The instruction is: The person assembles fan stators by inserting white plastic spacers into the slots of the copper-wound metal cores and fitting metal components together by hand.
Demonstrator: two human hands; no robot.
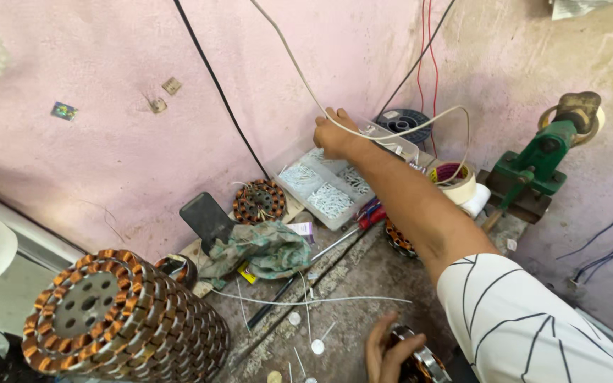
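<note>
My right hand (334,135) reaches far forward to the wall, its fingers curled over the raised lid of a clear plastic compartment box (324,190) that holds small white pieces. A white cable (391,133) runs across that hand. Low at the front, my left hand (386,352) grips a round wound stator (420,363) that rests at the bench's near edge. What the right fingers pinch is hidden behind the hand.
A tall stack of copper-wound cores (122,319) stands at the front left. A black phone (207,216), a green rag (264,248), a flat stator (258,201), a red-handled screwdriver (369,217), tape rolls (457,183) and a green hand-crank winder (537,159) crowd the bench.
</note>
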